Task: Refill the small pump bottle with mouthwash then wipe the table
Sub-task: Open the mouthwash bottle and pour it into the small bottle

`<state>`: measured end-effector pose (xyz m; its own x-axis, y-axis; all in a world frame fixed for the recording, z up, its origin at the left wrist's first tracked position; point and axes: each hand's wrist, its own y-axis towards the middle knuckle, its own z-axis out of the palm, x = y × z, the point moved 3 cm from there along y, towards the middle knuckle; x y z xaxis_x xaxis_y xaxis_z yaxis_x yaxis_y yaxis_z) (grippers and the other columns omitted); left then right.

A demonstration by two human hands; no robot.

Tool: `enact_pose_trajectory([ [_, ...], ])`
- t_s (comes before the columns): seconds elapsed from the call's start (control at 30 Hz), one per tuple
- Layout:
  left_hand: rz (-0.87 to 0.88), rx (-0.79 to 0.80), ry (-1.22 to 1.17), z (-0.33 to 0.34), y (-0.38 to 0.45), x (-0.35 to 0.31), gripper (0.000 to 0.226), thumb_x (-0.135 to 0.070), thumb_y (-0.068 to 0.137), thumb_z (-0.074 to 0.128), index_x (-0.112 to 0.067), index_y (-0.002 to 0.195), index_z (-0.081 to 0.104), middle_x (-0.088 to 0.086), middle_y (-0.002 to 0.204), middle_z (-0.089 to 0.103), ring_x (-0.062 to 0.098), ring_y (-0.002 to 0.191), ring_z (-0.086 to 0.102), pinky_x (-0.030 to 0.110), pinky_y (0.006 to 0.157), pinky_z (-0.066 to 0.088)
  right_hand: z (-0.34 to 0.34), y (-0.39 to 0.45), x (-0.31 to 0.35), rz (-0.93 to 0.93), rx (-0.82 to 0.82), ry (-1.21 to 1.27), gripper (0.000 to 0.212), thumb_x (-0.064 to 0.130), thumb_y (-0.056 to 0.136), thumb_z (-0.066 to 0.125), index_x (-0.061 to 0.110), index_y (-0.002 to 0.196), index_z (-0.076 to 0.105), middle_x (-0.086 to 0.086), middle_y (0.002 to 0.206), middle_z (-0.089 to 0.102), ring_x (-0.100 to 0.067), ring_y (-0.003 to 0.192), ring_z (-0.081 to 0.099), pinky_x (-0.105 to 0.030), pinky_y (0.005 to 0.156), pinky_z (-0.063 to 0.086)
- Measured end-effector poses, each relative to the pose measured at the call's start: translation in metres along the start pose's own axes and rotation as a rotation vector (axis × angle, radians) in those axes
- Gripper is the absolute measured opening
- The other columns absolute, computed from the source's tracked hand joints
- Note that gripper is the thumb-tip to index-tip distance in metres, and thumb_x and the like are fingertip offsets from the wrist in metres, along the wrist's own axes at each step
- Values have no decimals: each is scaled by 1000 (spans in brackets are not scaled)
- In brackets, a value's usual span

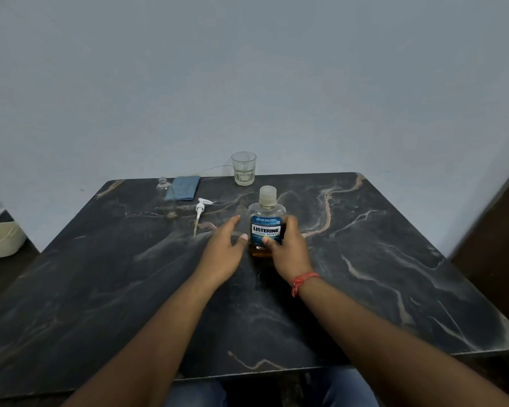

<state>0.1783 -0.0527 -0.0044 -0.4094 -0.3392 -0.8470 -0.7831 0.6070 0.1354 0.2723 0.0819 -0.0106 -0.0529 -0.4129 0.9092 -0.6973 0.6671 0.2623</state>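
Observation:
A mouthwash bottle (266, 218) with a blue label, a clear cap and amber liquid low inside stands upright mid-table. My right hand (288, 245) is wrapped around its right side. My left hand (225, 248) hovers just left of the bottle, fingers spread, holding nothing. A small clear bottle (165, 198) with no top stands at the back left. Its white pump head (201, 210) lies flat on the table between the two bottles, tube pointing toward me. A folded blue cloth (182, 188) lies behind the small bottle.
A drinking glass (243, 168) stands at the back edge of the dark marble table (394, 274), near the wall. A cream basket (0, 240) sits on the floor to the left. A dark panel rises at the right.

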Motion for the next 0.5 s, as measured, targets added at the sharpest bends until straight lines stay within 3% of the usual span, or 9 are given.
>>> enact_pose_trajectory([
  [0.17,59,59,-240,8,4,-13,64,-13,95,66,-21,152,38,-6,150,49,8,138,45,36,116,38,-8,5,-3,5,120,54,36,-1,89,65,16,117,49,-1,117,67,-12,110,64,-36,97,53],
  [0.3,64,52,-291,16,10,-13,56,-7,93,68,-36,137,48,-8,131,63,1,114,63,29,98,52,-15,6,-3,9,217,130,37,-7,91,59,14,120,51,-2,117,67,-12,112,64,-28,97,52],
  [0.4,49,15,-254,18,12,-12,51,-13,92,70,-36,132,49,-17,116,65,0,107,65,25,92,54,-22,8,-1,16,287,119,38,-8,92,56,14,124,51,-2,119,65,-8,112,62,-17,92,51],
  [0.5,25,6,-218,18,14,-12,45,-18,91,72,-44,120,49,-23,107,63,-4,104,62,21,85,53,-33,14,4,15,286,105,38,-6,94,53,19,122,51,2,119,62,-6,114,59,-19,92,51],
])
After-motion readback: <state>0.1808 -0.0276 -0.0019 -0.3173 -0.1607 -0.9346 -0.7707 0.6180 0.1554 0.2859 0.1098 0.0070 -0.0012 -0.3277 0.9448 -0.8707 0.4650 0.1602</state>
